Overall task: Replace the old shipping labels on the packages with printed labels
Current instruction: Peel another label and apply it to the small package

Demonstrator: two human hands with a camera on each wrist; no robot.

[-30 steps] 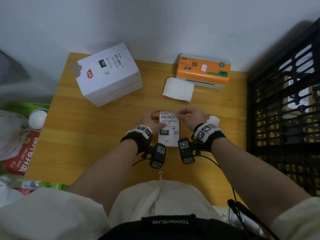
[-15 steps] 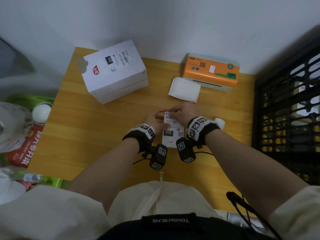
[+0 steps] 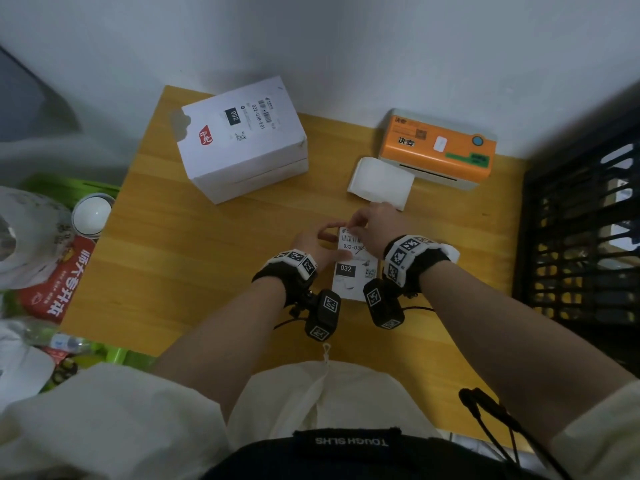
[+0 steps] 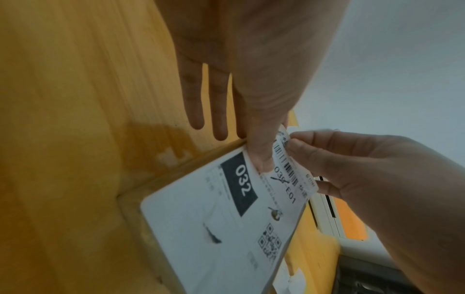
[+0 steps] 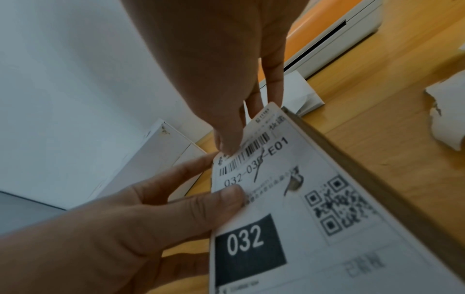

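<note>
A thin brown package (image 4: 130,191) lies tilted above the table in front of me, its top covered by an old white label (image 3: 353,268) printed with "032", a barcode and a QR code. My left hand (image 3: 323,237) holds the package's left side, thumb (image 5: 231,197) pressed on the label (image 5: 289,199) and the other fingers behind. My right hand (image 3: 358,225) pinches the label's top left corner (image 4: 283,137), which is lifted off the package. A white box (image 3: 242,140) at the back left carries a clean label (image 3: 254,119).
An orange label printer (image 3: 436,147) stands at the back right with a stack of blank labels (image 3: 381,181) in front of it. A torn paper scrap (image 5: 447,111) lies by my right wrist. A black crate (image 3: 581,237) borders the table's right side; bags and clutter (image 3: 45,265) lie at the left.
My right hand has moved from the label's top right corner across to its top left corner and now pinches it. My left hand has kept its hold on the package.
</note>
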